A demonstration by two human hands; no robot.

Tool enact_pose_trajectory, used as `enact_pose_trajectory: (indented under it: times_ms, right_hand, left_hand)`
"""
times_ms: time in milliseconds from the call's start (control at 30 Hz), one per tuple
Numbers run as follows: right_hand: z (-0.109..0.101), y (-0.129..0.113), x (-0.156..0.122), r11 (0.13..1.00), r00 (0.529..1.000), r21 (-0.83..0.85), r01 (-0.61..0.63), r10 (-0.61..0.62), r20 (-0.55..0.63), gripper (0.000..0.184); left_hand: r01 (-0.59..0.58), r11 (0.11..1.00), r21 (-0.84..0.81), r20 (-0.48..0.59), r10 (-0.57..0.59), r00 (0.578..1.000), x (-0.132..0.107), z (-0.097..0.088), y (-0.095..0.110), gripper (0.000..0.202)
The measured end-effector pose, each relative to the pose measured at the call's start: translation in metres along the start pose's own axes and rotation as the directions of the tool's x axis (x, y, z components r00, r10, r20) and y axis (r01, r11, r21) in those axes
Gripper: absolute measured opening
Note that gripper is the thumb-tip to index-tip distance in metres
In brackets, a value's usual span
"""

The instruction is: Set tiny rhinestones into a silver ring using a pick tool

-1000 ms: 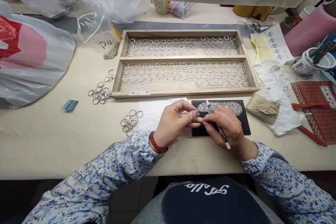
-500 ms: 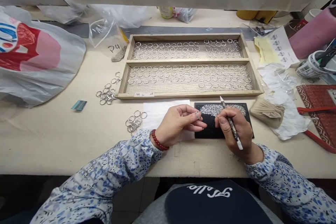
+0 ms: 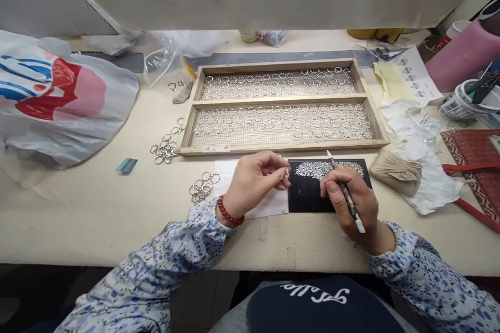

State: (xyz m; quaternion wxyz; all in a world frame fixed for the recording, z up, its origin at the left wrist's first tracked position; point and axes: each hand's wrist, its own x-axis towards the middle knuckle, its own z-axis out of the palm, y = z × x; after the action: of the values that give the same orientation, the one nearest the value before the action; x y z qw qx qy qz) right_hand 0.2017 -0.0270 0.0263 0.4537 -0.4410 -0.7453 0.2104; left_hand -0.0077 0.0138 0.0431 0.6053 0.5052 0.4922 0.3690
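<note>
Pinched in the fingertips of my left hand [image 3: 260, 179] is a small silvery ring [image 3: 287, 174], partly hidden by the fingers. The hand hovers over white paper [image 3: 269, 205], at the left edge of a black tray [image 3: 308, 200]. Tiny sparkling stones [image 3: 312, 169] lie spread across the tray's far part. My right hand [image 3: 353, 205] is closed around a slim pen-like tool [image 3: 346, 195] with a white tip and white end, over the tray's right side. Left of the paper lies a loose pile of rings [image 3: 201, 187].
A wooden frame [image 3: 281, 99] with mesh holds many rings in two sections. More rings [image 3: 164, 148] lie by its left corner. A plastic bag [image 3: 66, 99] stands left, near a small card [image 3: 126, 165]. A beige cloth bundle [image 3: 396, 170] and a tool cup [image 3: 469, 99] are right.
My left hand has drawn slightly left, away from the tray, its fingers curling more around the ring. The right hand keeps its hold on the tool. The whole view has shifted a little.
</note>
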Motion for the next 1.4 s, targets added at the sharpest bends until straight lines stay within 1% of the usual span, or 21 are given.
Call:
enact_pose_trajectory:
  times_ms: [33,67,100,133,200,267,300,367,433,500,667,800,967,1233,1333,1400]
  right_hand:
    - [-0.001,-0.001,0.0,1.0,1.0,0.006,0.002,-0.002,0.002,0.013]
    - [-0.001,-0.001,0.001,1.0,1.0,0.009,0.004,-0.004,0.005,0.013]
    - [-0.002,-0.002,0.001,1.0,1.0,0.011,0.009,-0.009,0.007,0.013]
    - [-0.002,-0.002,0.001,1.0,1.0,0.014,0.013,-0.013,0.009,0.013]
    - [-0.003,-0.002,0.0,1.0,1.0,0.018,0.016,-0.016,0.009,0.014]
    - [-0.004,-0.002,-0.001,1.0,1.0,0.024,0.013,-0.014,0.008,0.013]
    - [-0.004,-0.001,-0.001,1.0,1.0,0.026,0.013,-0.013,0.006,0.013]
    - [-0.005,-0.001,-0.002,0.999,1.0,0.031,0.007,-0.007,0.005,0.013]
    - [-0.005,-0.001,-0.002,0.999,1.0,0.037,-0.001,0.0,0.007,0.013]
    - [-0.006,-0.001,-0.002,0.999,1.0,0.043,-0.004,0.003,0.011,0.014]
    - [-0.006,-0.001,-0.004,0.999,1.0,0.052,-0.002,0.002,0.005,0.013]
    - [-0.006,0.001,-0.005,0.999,1.0,0.047,0.002,-0.002,0.002,0.012]
    - [-0.008,0.0,-0.004,0.999,1.0,0.053,0.011,-0.011,-0.002,0.012]
    - [-0.007,-0.002,-0.004,0.997,1.0,0.076,0.027,-0.027,-0.004,0.013]
    - [-0.008,-0.002,-0.004,0.996,0.999,0.083,0.032,-0.031,-0.008,0.013]
    - [-0.007,-0.001,-0.002,0.995,0.999,0.087,0.045,-0.044,-0.022,0.013]
  left_hand:
    - [-0.095,0.988,0.123,-0.03,0.099,0.995,0.004,-0.005,0.003,0.005]
    - [-0.168,0.956,0.241,-0.052,0.186,0.981,0.008,-0.009,0.007,0.005]
    - [-0.219,0.915,0.339,-0.056,0.252,0.966,0.014,-0.014,0.011,0.003]
    - [-0.241,0.872,0.427,-0.044,0.286,0.957,0.022,-0.017,0.015,0.004]
    - [-0.275,0.755,0.595,-0.031,0.363,0.931,0.038,-0.02,0.022,0.007]
    - [-0.276,0.614,0.739,0.02,0.39,0.921,0.056,-0.019,0.028,0.009]
    - [-0.25,0.55,0.797,0.04,0.365,0.93,0.064,-0.017,0.03,0.008]
    - [-0.156,0.426,0.891,0.041,0.268,0.963,0.077,-0.012,0.035,0.01]
    - [-0.131,0.368,0.92,0.055,0.21,0.976,0.086,-0.006,0.039,0.014]
    - [-0.131,0.335,0.933,0.074,0.176,0.982,0.091,-0.002,0.042,0.016]
    - [-0.107,0.211,0.972,0.085,0.111,0.99,0.096,0.009,0.045,0.019]
    - [-0.107,0.138,0.985,0.095,0.091,0.991,0.096,0.015,0.045,0.021]
    - [-0.098,0.088,0.991,0.091,0.087,0.992,0.097,0.017,0.045,0.021]
    - [-0.105,0.063,0.992,0.099,0.1,0.99,0.099,0.018,0.043,0.022]
    - [-0.106,0.061,0.993,0.099,0.108,0.989,0.098,0.017,0.047,0.022]
    - [-0.114,0.072,0.991,0.104,0.126,0.987,0.092,0.015,0.053,0.022]
